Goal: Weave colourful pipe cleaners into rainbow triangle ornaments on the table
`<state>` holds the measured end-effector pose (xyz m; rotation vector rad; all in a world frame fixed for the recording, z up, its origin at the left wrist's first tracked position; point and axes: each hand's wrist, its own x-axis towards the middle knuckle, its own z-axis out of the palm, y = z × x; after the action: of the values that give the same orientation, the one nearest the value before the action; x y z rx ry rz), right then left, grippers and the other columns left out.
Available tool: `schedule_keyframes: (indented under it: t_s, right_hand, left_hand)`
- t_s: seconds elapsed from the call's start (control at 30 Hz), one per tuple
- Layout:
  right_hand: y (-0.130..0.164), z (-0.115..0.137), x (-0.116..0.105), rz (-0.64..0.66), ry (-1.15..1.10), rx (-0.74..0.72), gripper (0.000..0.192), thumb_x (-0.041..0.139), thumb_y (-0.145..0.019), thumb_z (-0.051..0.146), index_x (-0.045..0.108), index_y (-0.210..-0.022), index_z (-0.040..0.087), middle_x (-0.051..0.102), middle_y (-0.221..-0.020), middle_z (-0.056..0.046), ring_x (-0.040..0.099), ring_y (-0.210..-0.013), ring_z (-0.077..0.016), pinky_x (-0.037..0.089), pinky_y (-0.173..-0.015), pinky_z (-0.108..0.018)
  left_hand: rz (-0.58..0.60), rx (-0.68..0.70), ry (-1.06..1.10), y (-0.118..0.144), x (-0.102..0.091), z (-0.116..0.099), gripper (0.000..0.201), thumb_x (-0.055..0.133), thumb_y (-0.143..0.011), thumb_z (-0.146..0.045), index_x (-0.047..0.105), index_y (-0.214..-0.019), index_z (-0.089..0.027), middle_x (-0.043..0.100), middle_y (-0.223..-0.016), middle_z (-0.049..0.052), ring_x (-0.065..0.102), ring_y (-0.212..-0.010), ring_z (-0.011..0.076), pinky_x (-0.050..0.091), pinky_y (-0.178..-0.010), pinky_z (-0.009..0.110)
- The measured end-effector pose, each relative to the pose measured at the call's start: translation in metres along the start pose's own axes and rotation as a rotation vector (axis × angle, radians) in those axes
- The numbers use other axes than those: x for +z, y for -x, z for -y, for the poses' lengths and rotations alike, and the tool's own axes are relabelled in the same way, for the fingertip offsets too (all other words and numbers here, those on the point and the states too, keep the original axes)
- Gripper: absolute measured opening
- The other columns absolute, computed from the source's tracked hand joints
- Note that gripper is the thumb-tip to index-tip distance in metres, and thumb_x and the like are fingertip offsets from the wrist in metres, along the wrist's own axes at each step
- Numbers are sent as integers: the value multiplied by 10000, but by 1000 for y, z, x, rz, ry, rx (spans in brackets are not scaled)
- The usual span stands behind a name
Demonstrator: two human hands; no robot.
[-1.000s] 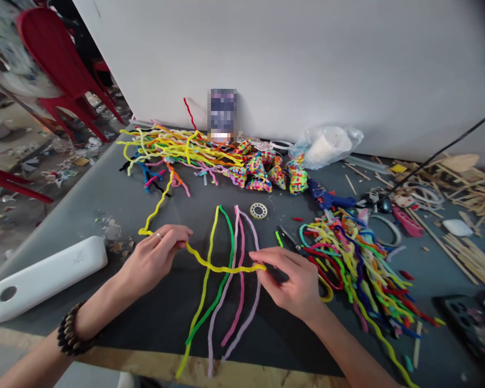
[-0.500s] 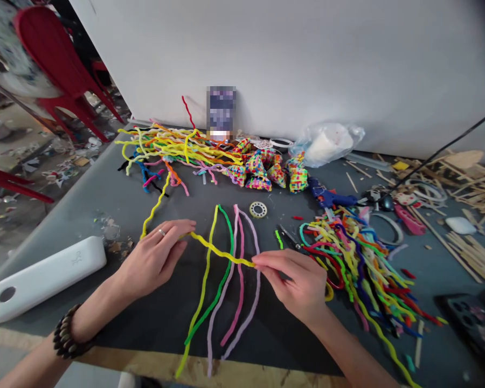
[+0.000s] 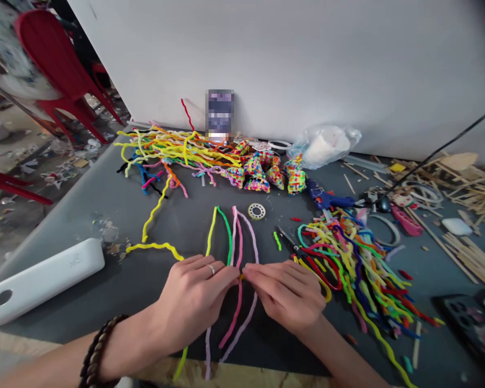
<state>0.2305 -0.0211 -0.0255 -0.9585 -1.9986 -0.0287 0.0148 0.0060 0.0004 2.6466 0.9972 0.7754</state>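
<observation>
My left hand (image 3: pixel 200 302), a ring on one finger, is closed on a yellow pipe cleaner (image 3: pixel 156 246) whose free end sticks out to the left. A short yellow bit shows between both sets of fingertips, where my right hand (image 3: pixel 289 295) pinches it. Beneath the hands lie bent pipe cleaners: a yellow one joined to a green one (image 3: pixel 227 231), and a pink one (image 3: pixel 237 302) beside a lilac one (image 3: pixel 251 237). My left hand covers the middle of several of them.
A bundle of pipe cleaners (image 3: pixel 165 145), beaded pouches (image 3: pixel 256 175) and a phone (image 3: pixel 220 113) stand at the back. To the right are scissors (image 3: pixel 291 242), a glue gun (image 3: pixel 327 196) and a pipe-cleaner pile (image 3: pixel 364 269). A white power bank (image 3: pixel 52 280) lies left.
My left hand has slid right along the yellow pipe cleaner, close to my right hand. Its left end now lies exposed. The right hand has shifted slightly down and left.
</observation>
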Motion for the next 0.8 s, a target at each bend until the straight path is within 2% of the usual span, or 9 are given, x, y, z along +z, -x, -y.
schedule_keyframes:
  t_s: [0.1, 0.27, 0.33, 0.47, 0.53, 0.67, 0.8]
  right_hand:
    - [-5, 6, 4, -14, -87, 145, 229, 744, -891, 53, 745, -1058, 209, 834, -943, -2, 779, -761, -128, 552, -680, -257]
    - [-6, 12, 7, 35, -181, 361, 126, 747, -912, 124, 737, -979, 230, 810, -872, 25, 765, -769, -122, 564, -724, -239]
    - [-4, 13, 7, 55, -193, 354, 130, 726, -917, 110, 731, -968, 230, 808, -880, 24, 760, -769, -124, 563, -727, -242]
    - [-3, 15, 8, 91, -156, 235, 229, 646, -912, 23, 726, -996, 221, 809, -921, 14, 736, -738, -131, 548, -710, -267]
    - [-4, 18, 8, 114, -212, 283, 216, 636, -913, 23, 719, -957, 217, 796, -884, 18, 728, -732, -126, 546, -705, -256]
    - [-6, 23, 7, 137, -442, 482, 210, 656, -904, 30, 720, -864, 226, 765, -809, 40, 724, -731, -104, 555, -697, -207]
    - [-6, 21, 7, 73, -469, 635, 233, 696, -852, 14, 730, -814, 241, 757, -768, 61, 719, -695, -99, 555, -669, -192]
  left_hand:
    - [-121, 93, -33, 7, 5, 5, 259, 504, -980, -23, 694, -1062, -178, 757, -770, -8, 665, -612, 148, 478, -591, 308]
    - [-247, 371, -242, 13, 7, 15, 192, 547, -988, -54, 699, -1103, -34, 808, -857, 79, 668, -598, 141, 410, -545, 324]
    - [-257, 357, -244, 14, 8, 17, 173, 557, -988, -51, 703, -1079, -39, 808, -854, 72, 664, -604, 134, 391, -547, 324]
    - [-248, 189, -144, 14, 13, 21, 153, 578, -973, -38, 696, -996, -132, 760, -741, -17, 581, -548, 120, 335, -541, 328]
    - [-244, 149, -107, 13, 15, 23, 170, 577, -967, -22, 683, -961, -155, 744, -716, -38, 554, -535, 117, 330, -546, 328]
    - [-257, 239, -156, 10, 15, 21, 158, 556, -997, -52, 680, -930, -123, 784, -785, 13, 585, -551, 121, 326, -527, 333]
    - [-276, 381, -289, 12, 12, 13, 64, 642, -962, -57, 705, -949, -54, 805, -810, 91, 615, -549, 127, 336, -498, 323]
